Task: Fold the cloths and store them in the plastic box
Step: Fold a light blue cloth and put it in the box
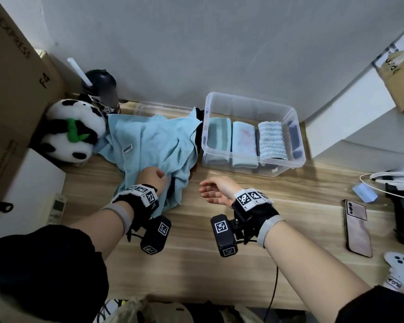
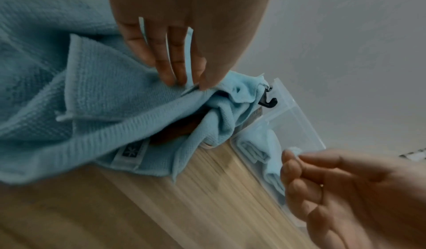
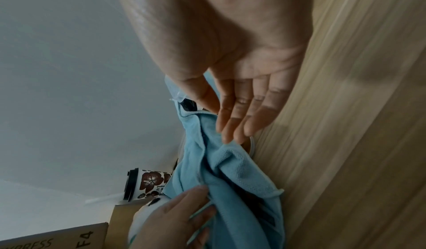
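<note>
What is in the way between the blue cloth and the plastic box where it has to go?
Nothing visible blocks it. The blue cloth lies heaped right beside the plastic box, which is open on top with no lid on it. Folded cloths already fill much of the box. The left hand grips the cloth; the right hand hovers empty.

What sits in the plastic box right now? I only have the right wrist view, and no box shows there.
Observer: Head view: the plastic box holds folded cloths standing in a row.
Operator: Where is it from the light blue cloth?
Observer: Just right of it; that cloth lies heaped between the box and a panda plush.
Operator: Is that cloth really gripped?
Observer: Left wrist view: the left hand pinches its hem between thumb and fingers.
</note>
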`<action>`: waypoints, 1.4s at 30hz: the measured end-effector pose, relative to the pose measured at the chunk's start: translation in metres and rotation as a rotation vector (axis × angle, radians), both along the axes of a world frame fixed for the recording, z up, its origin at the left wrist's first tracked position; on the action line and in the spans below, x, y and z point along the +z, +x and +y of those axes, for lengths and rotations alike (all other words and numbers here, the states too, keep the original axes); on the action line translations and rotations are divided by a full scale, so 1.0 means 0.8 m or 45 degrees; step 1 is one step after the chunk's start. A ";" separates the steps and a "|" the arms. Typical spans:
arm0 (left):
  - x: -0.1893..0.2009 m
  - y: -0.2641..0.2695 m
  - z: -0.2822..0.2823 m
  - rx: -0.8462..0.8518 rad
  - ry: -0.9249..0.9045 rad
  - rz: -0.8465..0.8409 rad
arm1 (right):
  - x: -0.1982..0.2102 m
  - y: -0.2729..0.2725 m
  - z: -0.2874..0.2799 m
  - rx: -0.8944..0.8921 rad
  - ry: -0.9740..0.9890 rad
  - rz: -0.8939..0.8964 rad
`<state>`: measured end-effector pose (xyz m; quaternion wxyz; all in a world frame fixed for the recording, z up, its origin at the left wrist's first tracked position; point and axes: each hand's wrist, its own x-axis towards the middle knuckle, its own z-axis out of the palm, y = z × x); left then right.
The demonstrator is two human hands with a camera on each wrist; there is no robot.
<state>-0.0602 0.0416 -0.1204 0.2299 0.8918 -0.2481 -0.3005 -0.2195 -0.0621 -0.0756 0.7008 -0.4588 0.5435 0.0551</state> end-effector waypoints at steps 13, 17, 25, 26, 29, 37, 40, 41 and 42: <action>0.110 0.039 -0.017 0.159 -0.769 -0.100 | 0.047 0.022 -0.004 0.163 -0.746 -0.253; 0.184 0.017 -0.028 -0.091 -1.023 -0.030 | 0.087 0.035 -0.011 0.275 -1.099 -0.504; 0.271 -0.029 -0.039 -0.348 -1.223 0.298 | 0.145 0.025 -0.036 0.421 -1.273 -0.523; 0.276 -0.031 -0.040 -0.309 -1.258 0.325 | 0.140 0.015 -0.044 0.376 -1.275 -0.527; 0.278 -0.032 -0.045 -0.236 -1.281 0.384 | 0.121 -0.025 -0.067 0.206 -1.245 -0.482; 0.212 -0.033 -0.051 -0.497 -0.558 0.380 | 0.124 -0.138 -0.118 -0.198 -1.399 -0.266; 0.185 -0.035 -0.052 -0.597 -0.255 0.156 | 0.123 -0.169 -0.135 -0.333 -1.420 -0.180; 0.179 -0.037 -0.052 -0.556 -0.271 0.164 | 0.120 -0.180 -0.139 -0.389 -1.424 -0.136; 0.175 -0.042 -0.053 -0.499 -0.312 0.201 | 0.117 -0.189 -0.141 -0.437 -1.438 -0.093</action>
